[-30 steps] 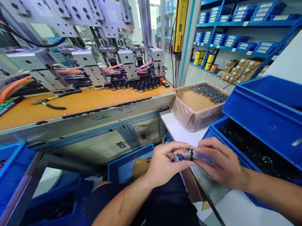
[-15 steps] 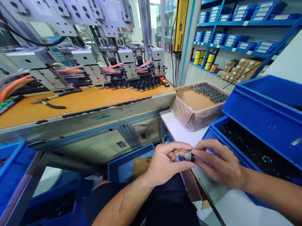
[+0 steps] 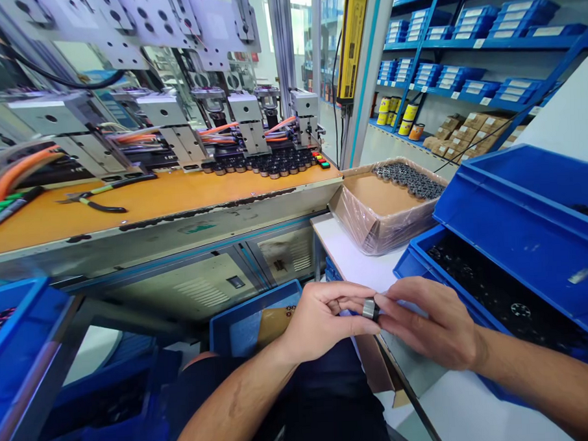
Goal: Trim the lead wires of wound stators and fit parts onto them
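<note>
A small round part (image 3: pixel 370 309), with a silver metal ring and a black end, sits between my two hands above the edge of the white table. My left hand (image 3: pixel 325 320) pinches it, thumb below and fingers above. From the other side, the fingertips of my right hand (image 3: pixel 429 318) close on its black end. What the fingers cover of the part is hidden. Just right of my right hand stands a blue bin (image 3: pixel 492 290) holding black parts, one pale ring among them.
A plastic-lined carton (image 3: pixel 372 233) with rows of dark parts stands behind my hands. On the orange bench (image 3: pixel 186 202) lie pliers (image 3: pixel 102 194) and several black-topped round parts (image 3: pixel 276 165) before the machine. Another blue bin (image 3: pixel 221 331) sits low under the bench.
The small part has turned slightly between my fingers, showing more of its smooth silver side. My right hand has shifted a little down and right; the left has barely moved.
</note>
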A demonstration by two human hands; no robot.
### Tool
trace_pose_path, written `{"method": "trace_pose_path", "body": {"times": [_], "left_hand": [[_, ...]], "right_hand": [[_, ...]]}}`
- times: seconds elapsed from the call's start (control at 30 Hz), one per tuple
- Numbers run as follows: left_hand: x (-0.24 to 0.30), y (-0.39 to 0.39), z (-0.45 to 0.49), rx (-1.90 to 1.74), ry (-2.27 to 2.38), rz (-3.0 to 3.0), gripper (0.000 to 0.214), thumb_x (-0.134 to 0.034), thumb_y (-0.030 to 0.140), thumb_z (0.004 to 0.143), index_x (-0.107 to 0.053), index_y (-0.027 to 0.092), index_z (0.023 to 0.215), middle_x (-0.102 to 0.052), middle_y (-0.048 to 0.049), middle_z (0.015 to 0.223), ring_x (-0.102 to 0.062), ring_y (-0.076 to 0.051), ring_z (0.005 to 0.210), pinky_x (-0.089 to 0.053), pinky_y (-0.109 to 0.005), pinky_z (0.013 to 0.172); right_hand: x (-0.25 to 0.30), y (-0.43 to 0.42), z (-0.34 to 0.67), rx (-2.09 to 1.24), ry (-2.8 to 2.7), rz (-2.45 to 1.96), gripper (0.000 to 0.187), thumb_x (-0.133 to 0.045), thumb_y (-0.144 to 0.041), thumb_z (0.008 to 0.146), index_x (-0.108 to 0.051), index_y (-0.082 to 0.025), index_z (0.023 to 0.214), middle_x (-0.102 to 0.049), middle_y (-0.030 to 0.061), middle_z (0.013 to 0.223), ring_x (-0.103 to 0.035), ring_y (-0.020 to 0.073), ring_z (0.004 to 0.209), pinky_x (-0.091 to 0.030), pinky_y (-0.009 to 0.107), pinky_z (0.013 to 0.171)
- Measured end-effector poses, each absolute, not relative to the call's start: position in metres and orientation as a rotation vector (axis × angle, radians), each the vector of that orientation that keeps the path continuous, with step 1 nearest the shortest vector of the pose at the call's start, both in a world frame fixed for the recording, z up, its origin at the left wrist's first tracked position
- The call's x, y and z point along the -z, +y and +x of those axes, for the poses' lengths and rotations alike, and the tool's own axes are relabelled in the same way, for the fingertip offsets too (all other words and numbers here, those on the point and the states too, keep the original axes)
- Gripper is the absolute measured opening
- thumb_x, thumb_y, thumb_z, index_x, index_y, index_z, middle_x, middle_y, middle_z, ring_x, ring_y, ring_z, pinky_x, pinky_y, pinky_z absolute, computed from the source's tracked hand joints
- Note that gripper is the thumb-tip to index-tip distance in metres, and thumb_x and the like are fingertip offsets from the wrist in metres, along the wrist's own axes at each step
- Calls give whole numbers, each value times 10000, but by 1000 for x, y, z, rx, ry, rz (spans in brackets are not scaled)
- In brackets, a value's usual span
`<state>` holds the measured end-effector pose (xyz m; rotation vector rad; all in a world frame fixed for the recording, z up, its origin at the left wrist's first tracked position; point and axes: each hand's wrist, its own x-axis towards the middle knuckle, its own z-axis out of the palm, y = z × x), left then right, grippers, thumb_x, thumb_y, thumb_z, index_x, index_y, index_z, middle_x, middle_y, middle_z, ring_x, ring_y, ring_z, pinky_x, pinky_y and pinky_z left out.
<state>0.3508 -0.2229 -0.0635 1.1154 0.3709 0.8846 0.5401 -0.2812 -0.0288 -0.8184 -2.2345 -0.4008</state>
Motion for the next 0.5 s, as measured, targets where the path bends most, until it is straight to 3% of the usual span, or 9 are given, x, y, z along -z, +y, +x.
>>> {"method": "trace_pose_path", "body": {"times": [0.23,0.4,0.5], "left_hand": [[63,-228,352,-806,385,1074,368,-880,62,536,-788,158,879,-786,-44,793,-729,-142,699,-611,-226,699],[68,-238,363,-1092,400,1107,394,-910,157,540,-773,164,910,-780,-62,874,-729,-163,779,-607,-257,748],[67,-235,362,-1259,334,1337,403,-899,183,583,-769,184,965,-764,-81,941,-722,-165,826,-602,-241,746]], "right_hand": [[32,-282,544,476,-2307,-732,226,-639,-94,874,-632,-57,1097,-661,107,865,-651,200,811,-563,308,645],[37,-285,540,452,-2255,-773,287,-628,-76,865,-612,-7,1144,-642,156,910,-651,231,876,-586,333,703],[37,-287,537,372,-2148,-819,316,-602,-30,858,-603,-49,1174,-653,149,973,-656,226,943,-605,339,768]]}}
